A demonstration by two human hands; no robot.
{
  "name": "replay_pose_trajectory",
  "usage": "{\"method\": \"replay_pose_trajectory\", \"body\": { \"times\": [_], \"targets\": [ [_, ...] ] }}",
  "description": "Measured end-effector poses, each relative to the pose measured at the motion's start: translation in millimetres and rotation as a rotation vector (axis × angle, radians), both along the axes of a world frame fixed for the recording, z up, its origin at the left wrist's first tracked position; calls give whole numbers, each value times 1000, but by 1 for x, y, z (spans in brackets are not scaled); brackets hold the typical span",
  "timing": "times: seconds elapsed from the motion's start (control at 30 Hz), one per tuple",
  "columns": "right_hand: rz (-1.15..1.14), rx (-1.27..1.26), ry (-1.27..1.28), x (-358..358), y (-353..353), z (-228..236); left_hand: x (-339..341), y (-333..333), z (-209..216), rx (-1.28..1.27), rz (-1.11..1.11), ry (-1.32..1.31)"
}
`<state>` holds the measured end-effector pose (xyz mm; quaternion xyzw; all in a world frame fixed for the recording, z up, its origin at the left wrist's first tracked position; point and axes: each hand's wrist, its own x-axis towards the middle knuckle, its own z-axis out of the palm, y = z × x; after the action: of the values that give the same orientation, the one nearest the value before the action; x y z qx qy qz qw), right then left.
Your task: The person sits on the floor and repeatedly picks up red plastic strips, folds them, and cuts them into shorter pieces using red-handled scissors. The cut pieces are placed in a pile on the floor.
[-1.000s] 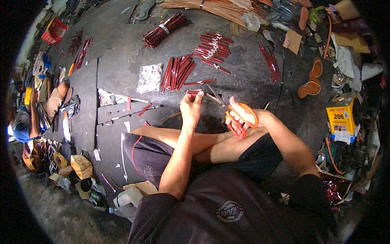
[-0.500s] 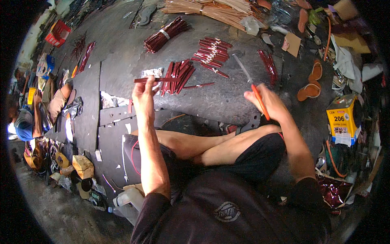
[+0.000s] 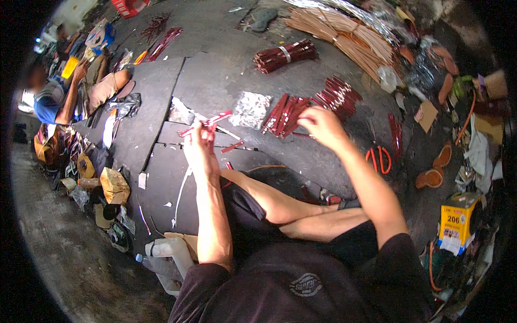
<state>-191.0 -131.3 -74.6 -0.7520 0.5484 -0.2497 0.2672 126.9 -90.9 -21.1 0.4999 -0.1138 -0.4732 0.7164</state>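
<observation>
Two glossy dark red strips, crossing each other, stick out of the fingers of my left hand, which is closed on them. Over the right part of a loose pile of dark red strips, my right hand has its fingers bent together at the pile's edge. Whatever its fingertips pinch is hidden. Scissors with orange handles lie on the dark mat, right of my right forearm. A clear plastic packet with silvery contents lies between my hands.
A row of dark red strips with shiny middles lies beyond my right hand. Farther off are a tied dark red bundle and a tan bundle. Sandal soles and a yellow can stand right. Another person sits left.
The scissors have left my right hand and now lie on the mat. That hand has moved left to the strip pile. My left hand now shows two crossed strips rather than one. The view has shifted.
</observation>
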Motion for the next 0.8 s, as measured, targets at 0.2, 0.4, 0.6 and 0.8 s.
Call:
{"method": "replay_pose_trajectory", "body": {
  "times": [0.2, 0.4, 0.6, 0.8],
  "targets": [
    [265, -97, 105, 138, -83, -86, 2, -4, -8, -31, -86, -34],
    [76, 56, 334, 158, -83, -96, 3, -3, -6, 9, -132, -6],
    [120, 36, 335, 154, -75, -97, 0, -1, 8, 74, -162, 13],
    [-97, -130, -134, 150, -72, -101, 2, -3, -7, 58, -161, -74]
  ]
}}
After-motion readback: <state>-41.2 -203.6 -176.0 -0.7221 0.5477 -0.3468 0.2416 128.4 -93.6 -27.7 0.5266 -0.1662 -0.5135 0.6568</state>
